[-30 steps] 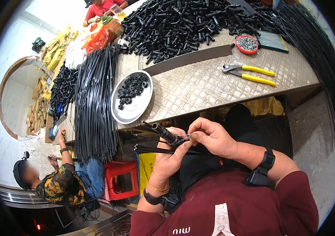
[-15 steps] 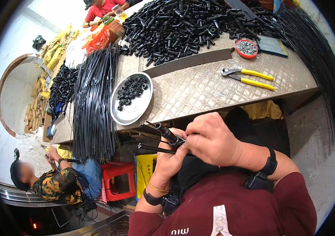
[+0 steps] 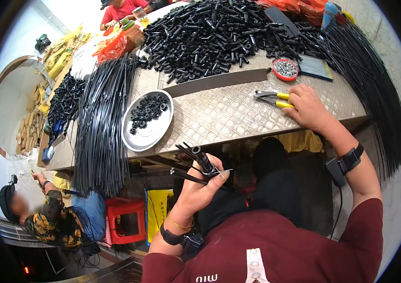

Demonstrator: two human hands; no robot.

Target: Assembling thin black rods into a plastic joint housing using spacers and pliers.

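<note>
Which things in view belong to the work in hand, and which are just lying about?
In hand:
- left hand: black tube, black rods
- right hand: yellow-handled pliers

Apparently just lying about:
- red stool
- left orange plastic bag

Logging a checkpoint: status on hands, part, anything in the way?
Left hand holding black tube. Right hand at yellow-handled pliers, grip closure unclear. Dark flat strip lies beyond pliers, apart.

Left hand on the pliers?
No: the right hand is on the yellow handles of the pliers, while the left hand holds a black tube.
</note>
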